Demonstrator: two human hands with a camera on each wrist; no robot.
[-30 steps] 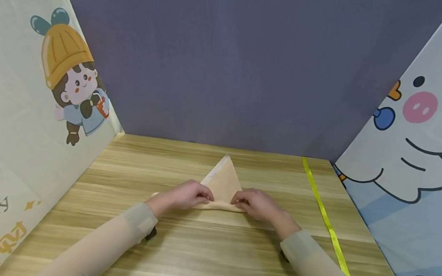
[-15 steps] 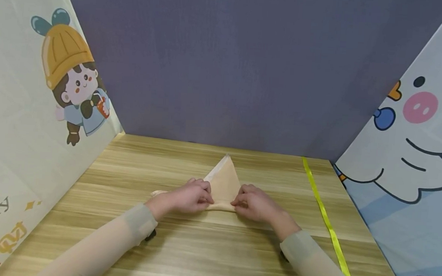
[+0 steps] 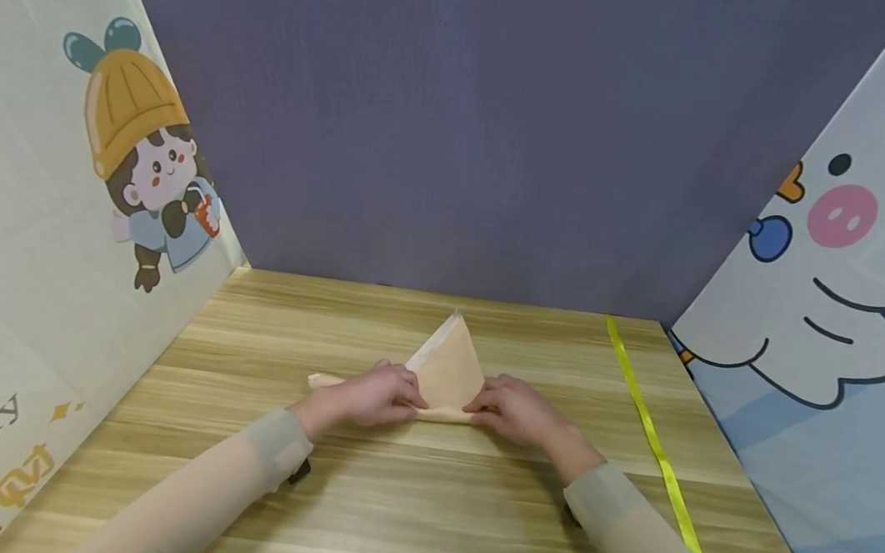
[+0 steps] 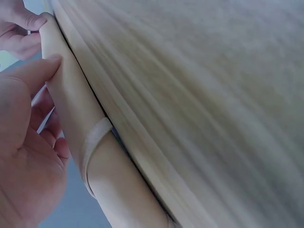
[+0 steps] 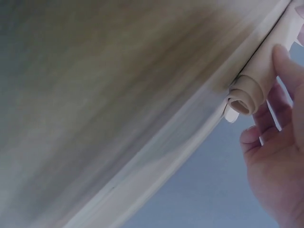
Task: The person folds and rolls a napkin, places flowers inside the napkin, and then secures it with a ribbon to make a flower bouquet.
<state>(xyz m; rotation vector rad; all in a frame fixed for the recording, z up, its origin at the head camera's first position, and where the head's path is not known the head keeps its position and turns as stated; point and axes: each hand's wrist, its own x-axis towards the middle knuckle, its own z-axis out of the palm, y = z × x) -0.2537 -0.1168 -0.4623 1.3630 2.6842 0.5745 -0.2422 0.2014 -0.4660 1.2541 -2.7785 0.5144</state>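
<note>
A peach-coloured cloth (image 3: 449, 364) lies mid-table in the head view, its far part a flat triangle pointing away, with a whitish left edge. Its near side is rolled into a tube (image 3: 444, 414). My left hand (image 3: 379, 394) pinches the roll on the left, and my right hand (image 3: 514, 410) pinches it near the right end. The left wrist view has my left thumb pressed on the tube (image 4: 78, 107), where a loose flap edge (image 4: 92, 145) wraps across it. In the right wrist view, the spiral end (image 5: 242, 99) shows beside my right fingers.
The wood-grain table (image 3: 431, 501) runs back to a dark purple-grey panel (image 3: 450, 135). A yellow strip (image 3: 652, 434) lies along the right side of the table. Printed cartoon panels stand at left (image 3: 26, 204) and right (image 3: 800, 329).
Both hands have shifted their fingers along the near roll and pinch it closer around its middle. The left end of the roll shows more beyond the left wrist. The triangle's tip has barely moved.
</note>
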